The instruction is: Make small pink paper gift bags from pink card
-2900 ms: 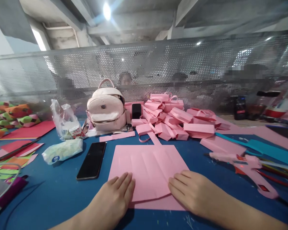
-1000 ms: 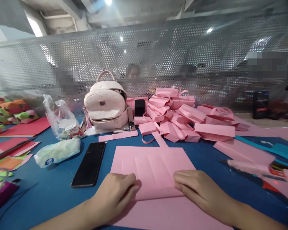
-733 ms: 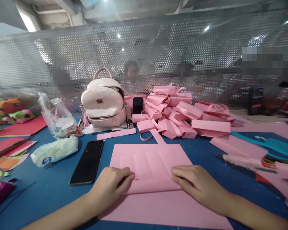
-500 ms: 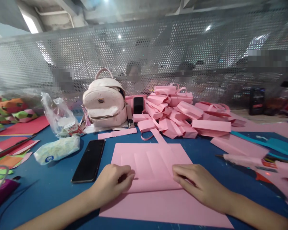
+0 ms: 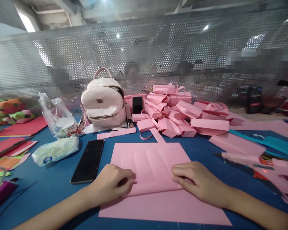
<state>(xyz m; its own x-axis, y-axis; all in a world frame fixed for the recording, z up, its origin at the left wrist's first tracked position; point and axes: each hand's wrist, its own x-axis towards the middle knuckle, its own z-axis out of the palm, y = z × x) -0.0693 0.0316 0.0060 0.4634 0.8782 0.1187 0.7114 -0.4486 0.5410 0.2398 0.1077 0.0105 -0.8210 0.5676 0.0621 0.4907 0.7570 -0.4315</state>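
Note:
A creased sheet of pink paper (image 5: 148,166) lies before me, its near edge curled over into a fold. At the left end of that fold, my left hand (image 5: 118,180) pinches the paper between thumb and curled fingers. My right hand (image 5: 192,179) grips the right end in the same way. Beneath the creased paper, a flat pink sheet (image 5: 163,209) spreads toward me on the blue table (image 5: 48,195). A black phone (image 5: 88,161) rests left of the paper, close to my left hand.
Behind the paper rise a heap of folded pink paper bags (image 5: 172,115) and a white backpack (image 5: 104,103). A pink glue gun (image 5: 259,164) lies at the right. On the left are a tissue pack (image 5: 56,150), a plastic bag (image 5: 59,116) and scissors (image 5: 12,147).
Both hands keep their hold on the fold and have barely moved. The whole view has shifted slightly.

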